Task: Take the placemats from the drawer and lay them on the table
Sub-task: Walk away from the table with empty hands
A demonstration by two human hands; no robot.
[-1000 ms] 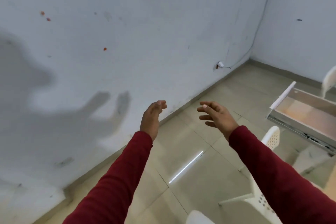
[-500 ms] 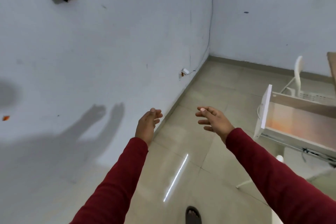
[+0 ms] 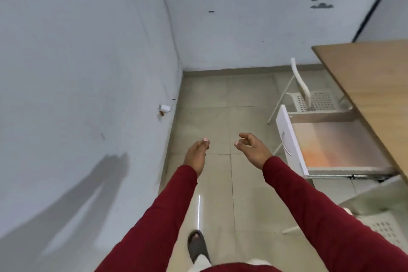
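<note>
- Two hands are raised in front of the body: the left hand (image 3: 196, 152) and the right hand (image 3: 251, 149), fingers loosely curled, nothing held in either.
- Since a second ago the view has been swung from the wall toward the corner, so the open drawer (image 3: 331, 146) is now seen just right of the right hand, under the counter (image 3: 371, 86).
- The drawer's floor looks bare from here; no placemats can be made out, and its far part is hidden beneath the counter.
- A white chair (image 3: 309, 97) stands beyond the drawer.
- The turn is judged to be an approach to the drawer; nothing has yet been laid.
</note>
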